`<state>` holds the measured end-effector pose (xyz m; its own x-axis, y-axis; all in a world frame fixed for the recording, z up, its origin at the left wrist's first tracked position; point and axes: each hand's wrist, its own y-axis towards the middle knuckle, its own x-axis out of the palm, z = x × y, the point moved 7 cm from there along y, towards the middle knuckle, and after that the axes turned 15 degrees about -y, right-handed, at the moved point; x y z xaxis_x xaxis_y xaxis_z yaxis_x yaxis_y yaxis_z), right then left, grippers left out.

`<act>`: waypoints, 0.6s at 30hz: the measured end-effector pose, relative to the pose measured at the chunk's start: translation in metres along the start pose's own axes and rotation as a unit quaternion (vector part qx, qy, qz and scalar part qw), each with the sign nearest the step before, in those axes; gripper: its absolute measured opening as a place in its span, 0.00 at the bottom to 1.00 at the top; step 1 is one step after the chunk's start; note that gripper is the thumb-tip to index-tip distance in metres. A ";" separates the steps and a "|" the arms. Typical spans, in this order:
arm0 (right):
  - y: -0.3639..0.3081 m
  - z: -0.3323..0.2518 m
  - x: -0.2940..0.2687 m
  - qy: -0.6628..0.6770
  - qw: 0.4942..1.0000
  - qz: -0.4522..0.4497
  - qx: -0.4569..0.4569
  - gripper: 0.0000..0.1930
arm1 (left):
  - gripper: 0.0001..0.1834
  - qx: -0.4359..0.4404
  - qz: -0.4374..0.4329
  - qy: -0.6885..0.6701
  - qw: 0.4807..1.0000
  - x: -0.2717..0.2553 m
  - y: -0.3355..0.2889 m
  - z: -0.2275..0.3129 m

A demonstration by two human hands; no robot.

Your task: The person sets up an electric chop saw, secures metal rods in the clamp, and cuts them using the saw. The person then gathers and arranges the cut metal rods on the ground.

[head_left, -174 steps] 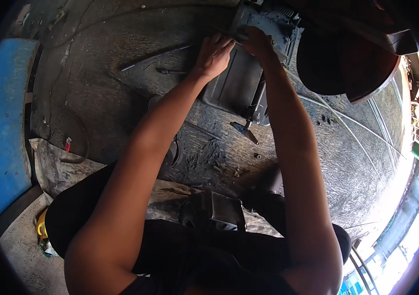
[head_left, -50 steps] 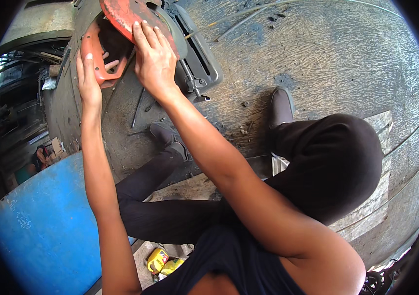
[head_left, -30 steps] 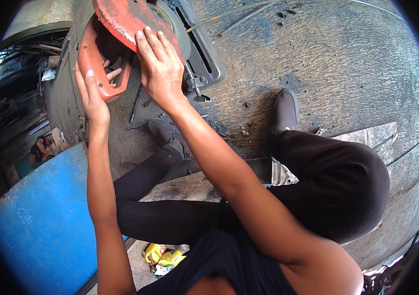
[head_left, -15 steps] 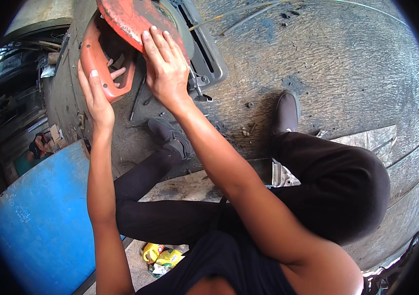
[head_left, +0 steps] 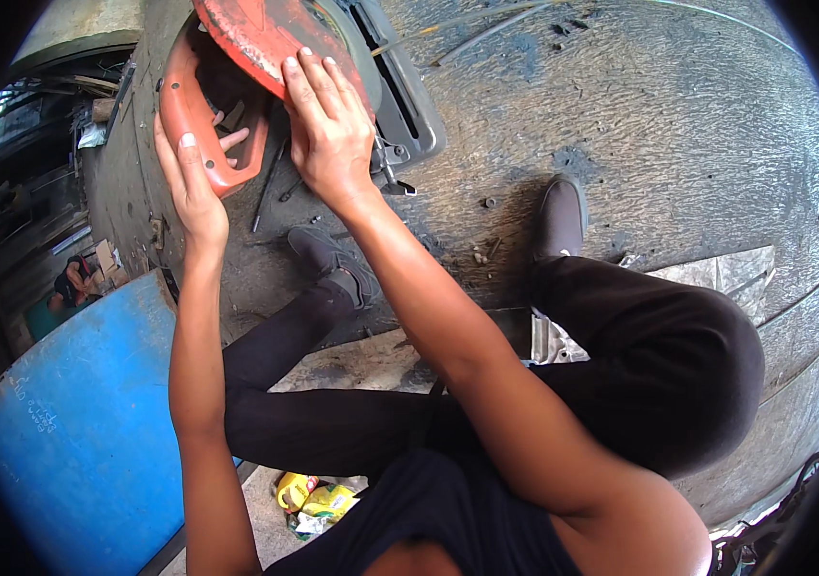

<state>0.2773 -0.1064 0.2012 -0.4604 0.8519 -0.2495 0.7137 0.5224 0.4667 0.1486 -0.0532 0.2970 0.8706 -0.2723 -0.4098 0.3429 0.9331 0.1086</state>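
Note:
A chop saw with a red handle (head_left: 186, 108), a red blade guard (head_left: 254, 40) and a dark metal base (head_left: 419, 130) is at the upper left, partly cut off by the view's edge. My left hand (head_left: 196, 197) is wrapped round the handle, its fingertips showing through the loop. Over the guard's lower edge lies my right hand (head_left: 335, 144), fingers close together on the worn red face and thumb mostly hidden behind the rim. Part of a round disc (head_left: 374, 86) shows beside the guard. A small metal clamp part (head_left: 392, 173) sticks out near my right wrist.
A thin rod (head_left: 263, 197) and small metal bits (head_left: 481, 254) lie on the stained floor (head_left: 678, 125) near my shoes. A blue panel (head_left: 93, 422) fills the lower left. Yellow packets (head_left: 328, 501) lie below my legs. Another person (head_left: 73, 283) is at the far left.
Both hands have shifted very slightly to the right in view, along with the saw's handle and guard. Their holds look the same.

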 end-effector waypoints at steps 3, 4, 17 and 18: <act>0.000 -0.001 0.000 0.000 1.000 0.001 -0.001 0.30 | 0.31 0.001 -0.002 -0.001 1.000 0.000 0.000 -0.001; 0.000 -0.001 -0.001 0.001 1.000 0.001 0.000 0.30 | 0.31 0.003 -0.004 0.000 1.000 -0.001 -0.001 -0.002; -0.001 0.002 -0.003 -0.014 1.000 -0.002 -0.014 0.26 | 0.31 -0.002 -0.007 -0.014 1.000 0.003 -0.004 -0.003; -0.002 0.002 -0.003 -0.014 1.000 0.001 -0.015 0.26 | 0.31 -0.003 -0.006 -0.015 1.000 0.003 -0.004 -0.003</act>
<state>0.2785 -0.1099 0.1997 -0.4436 0.8542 -0.2711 0.6988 0.5191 0.4921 0.1484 -0.0571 0.2929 0.8760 -0.2910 -0.3846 0.3525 0.9306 0.0987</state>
